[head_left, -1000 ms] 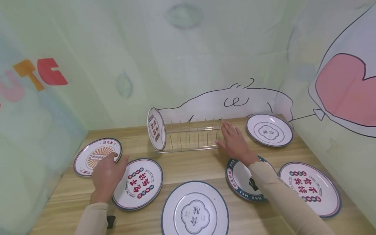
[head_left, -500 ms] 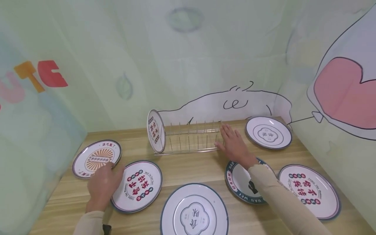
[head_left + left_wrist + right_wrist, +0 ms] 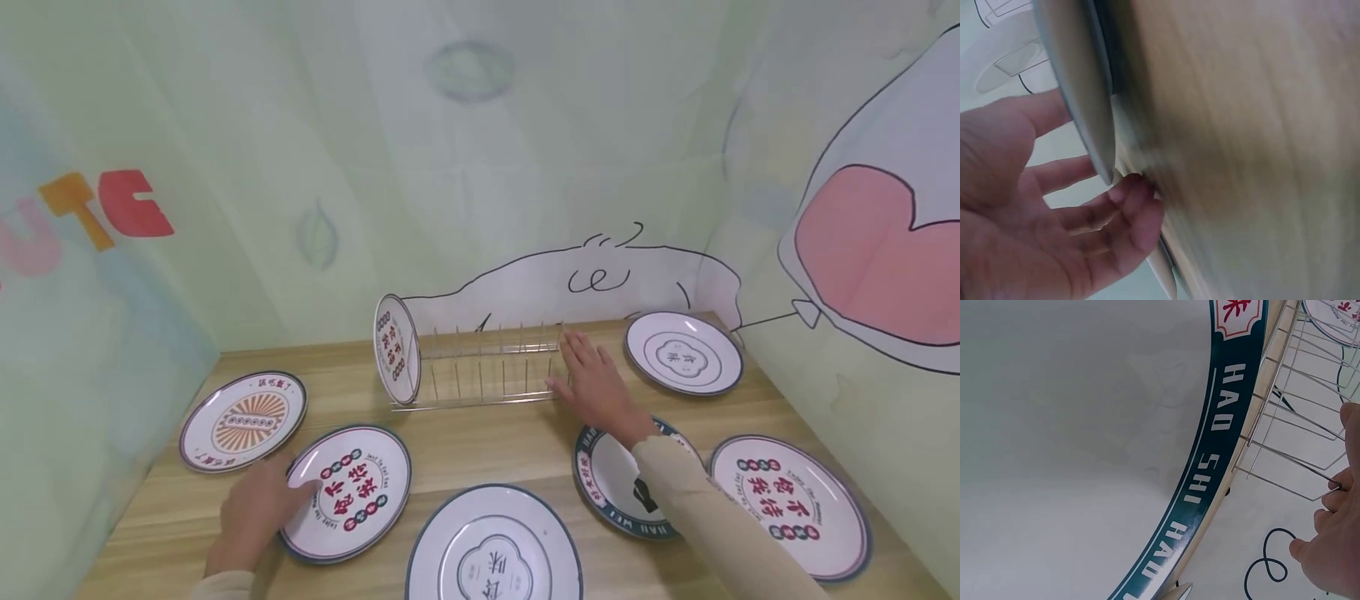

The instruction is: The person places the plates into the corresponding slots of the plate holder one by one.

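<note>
My left hand is at the left rim of a white plate with red characters on the table. Its thumb lies over the plate's face. In the left wrist view, the other fingers curl at the rim, close to the tabletop; the index fingertip is hidden behind the plate. With fingers extended and thumb spread, my right hand rests against the right end of a wire dish rack. In the right wrist view, fingertips meet the rack's end wire. One plate stands upright in the rack's left end.
An orange-rayed plate lies far left. A blue-rimmed plate is at the front middle. A green-banded plate lies beneath the right forearm. Two more plates, one red-lettered and one plain-rimmed, lie at the right.
My left hand has moved down from above the gap between the two left plates to the red-charactered plate's rim. The right hand stays at the rack's end. The head view has tilted slightly upward.
</note>
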`<action>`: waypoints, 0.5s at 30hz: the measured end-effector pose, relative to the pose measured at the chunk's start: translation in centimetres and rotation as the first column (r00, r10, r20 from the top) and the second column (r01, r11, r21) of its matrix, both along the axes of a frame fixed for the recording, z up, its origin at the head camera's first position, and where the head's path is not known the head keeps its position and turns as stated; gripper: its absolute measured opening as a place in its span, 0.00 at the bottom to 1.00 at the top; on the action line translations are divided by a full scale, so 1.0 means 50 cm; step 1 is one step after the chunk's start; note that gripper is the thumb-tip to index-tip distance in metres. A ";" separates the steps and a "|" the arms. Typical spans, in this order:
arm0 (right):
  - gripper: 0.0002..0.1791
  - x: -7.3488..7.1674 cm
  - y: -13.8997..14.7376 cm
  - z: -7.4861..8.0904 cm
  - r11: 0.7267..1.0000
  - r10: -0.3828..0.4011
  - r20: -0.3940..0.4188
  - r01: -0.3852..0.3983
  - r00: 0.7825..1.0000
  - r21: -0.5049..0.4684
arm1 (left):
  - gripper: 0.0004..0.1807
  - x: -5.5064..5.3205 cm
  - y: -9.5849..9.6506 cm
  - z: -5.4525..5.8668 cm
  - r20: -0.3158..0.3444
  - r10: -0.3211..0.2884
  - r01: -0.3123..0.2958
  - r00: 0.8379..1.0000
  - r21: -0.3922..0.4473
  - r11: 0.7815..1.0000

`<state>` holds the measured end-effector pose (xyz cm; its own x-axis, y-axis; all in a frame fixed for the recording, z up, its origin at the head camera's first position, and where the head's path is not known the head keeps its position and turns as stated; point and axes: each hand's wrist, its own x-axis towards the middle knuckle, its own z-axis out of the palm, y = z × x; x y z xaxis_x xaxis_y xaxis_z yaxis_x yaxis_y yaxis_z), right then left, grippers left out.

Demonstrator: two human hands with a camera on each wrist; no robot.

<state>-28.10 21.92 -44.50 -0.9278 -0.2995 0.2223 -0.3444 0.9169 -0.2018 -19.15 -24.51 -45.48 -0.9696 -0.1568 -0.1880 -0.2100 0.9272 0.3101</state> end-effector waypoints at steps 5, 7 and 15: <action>0.42 0.004 0.001 -0.004 1.000 -0.011 -0.011 0.011 1.000 0.000 | 0.50 0.006 -0.001 -0.002 0.048 -0.026 0.023 0.998 0.064 0.998; 0.42 0.004 0.001 -0.006 1.000 -0.011 -0.014 0.011 1.000 0.001 | 0.52 0.007 -0.001 -0.002 0.070 -0.018 0.011 0.997 0.088 0.996; 0.42 0.003 -0.005 -0.005 1.000 0.000 -0.023 0.000 1.000 -0.008 | 0.53 0.003 -0.012 -0.011 0.069 -0.040 0.031 0.997 0.137 0.990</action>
